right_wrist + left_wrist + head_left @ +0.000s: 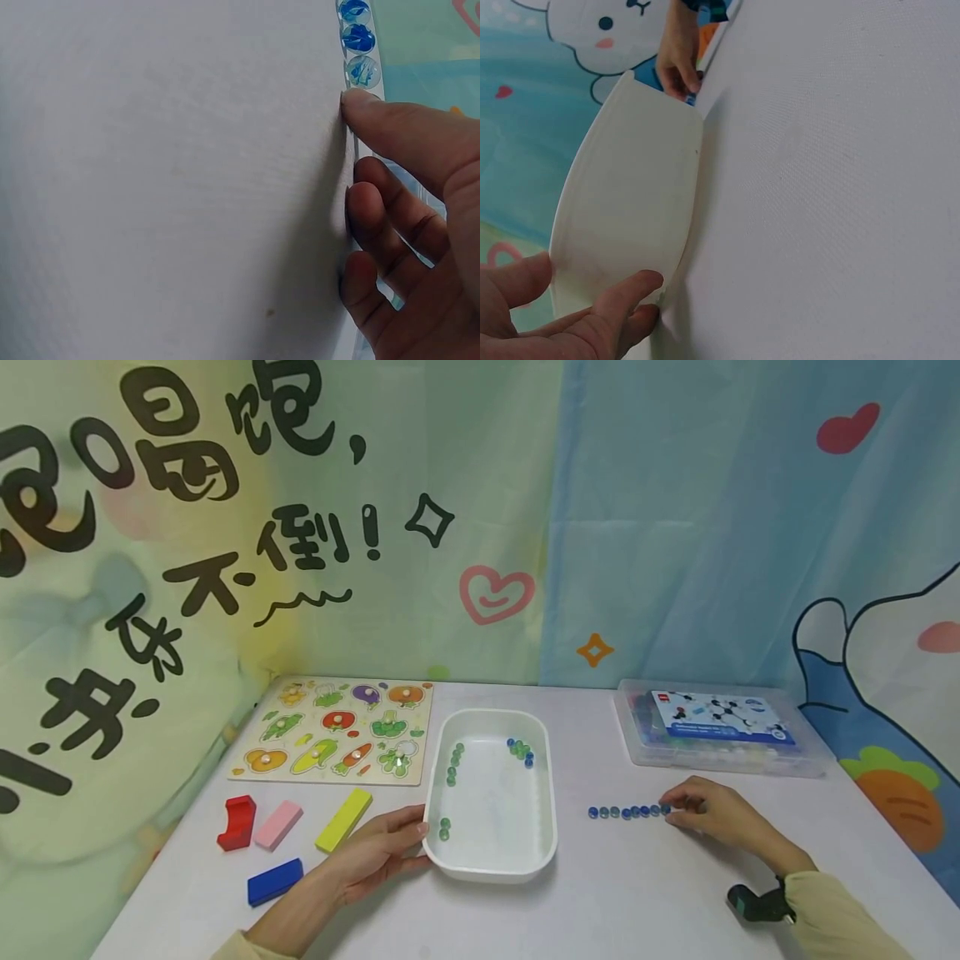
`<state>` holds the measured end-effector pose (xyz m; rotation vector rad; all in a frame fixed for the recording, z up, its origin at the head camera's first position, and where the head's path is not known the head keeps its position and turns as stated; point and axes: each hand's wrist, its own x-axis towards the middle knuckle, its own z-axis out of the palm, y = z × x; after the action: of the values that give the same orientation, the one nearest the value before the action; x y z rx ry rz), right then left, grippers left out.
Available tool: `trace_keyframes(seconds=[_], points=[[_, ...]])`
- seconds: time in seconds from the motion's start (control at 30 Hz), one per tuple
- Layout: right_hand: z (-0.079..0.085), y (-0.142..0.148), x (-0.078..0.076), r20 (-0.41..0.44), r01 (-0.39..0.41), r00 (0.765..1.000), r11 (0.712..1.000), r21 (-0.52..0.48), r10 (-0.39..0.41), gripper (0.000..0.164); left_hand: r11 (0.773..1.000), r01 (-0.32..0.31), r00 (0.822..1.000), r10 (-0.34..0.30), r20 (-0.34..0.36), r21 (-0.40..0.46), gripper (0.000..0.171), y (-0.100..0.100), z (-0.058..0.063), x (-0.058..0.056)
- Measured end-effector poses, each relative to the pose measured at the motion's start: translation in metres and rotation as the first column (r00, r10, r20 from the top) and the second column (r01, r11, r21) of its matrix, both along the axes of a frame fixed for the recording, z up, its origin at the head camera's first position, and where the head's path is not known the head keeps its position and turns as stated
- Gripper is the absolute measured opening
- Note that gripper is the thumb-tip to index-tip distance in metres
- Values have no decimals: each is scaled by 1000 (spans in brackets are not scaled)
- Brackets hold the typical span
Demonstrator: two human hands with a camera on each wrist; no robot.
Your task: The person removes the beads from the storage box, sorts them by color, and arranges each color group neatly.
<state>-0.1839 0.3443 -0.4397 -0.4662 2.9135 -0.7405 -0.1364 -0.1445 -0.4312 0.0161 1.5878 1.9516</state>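
A white plastic tray (491, 877) stands mid-table with green and blue glass marbles along its inner sides. My left hand (386, 847) grips its left side, and in the left wrist view the thumb is at the rim with the fingers (634, 292) against the outer wall. On the table to the right, several blue-swirled glass marbles (626, 813) form a straight row. At the row's right end my right hand (712, 810) pinches a blue marble (665, 809) between thumb and forefinger. In the right wrist view the thumb (390, 120) hides that marble.
A vegetable puzzle board (337, 731) lies behind and left of the tray. Red, pink, yellow (343, 820) and blue blocks (275, 882) lie near my left forearm. A clear plastic case (720, 727) stands at the back right, before a printed curtain (675, 527).
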Motion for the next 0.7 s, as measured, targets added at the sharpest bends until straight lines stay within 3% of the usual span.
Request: trace_keyframes(seconds=[0.2,0.37,0.53,0.7], points=[[8,2,-3,38,-27,999,999,18,26,30,1000,1,1000,-1,-3,0,67,0,1,1],[28,-7,-12,37,-44,998,998,48,42,33,1000,6,1000,-6,-2,4,68,0,1,1],[56,-38,-23,-21,-79,997,995,67,80,35,1000,7,1000,-7,-6,3,66,0,1,1],[81,-82,-40,-78,-166,983,986,31,168,32,1000,9,1000,-9,-6,1,65,0,1,1]])
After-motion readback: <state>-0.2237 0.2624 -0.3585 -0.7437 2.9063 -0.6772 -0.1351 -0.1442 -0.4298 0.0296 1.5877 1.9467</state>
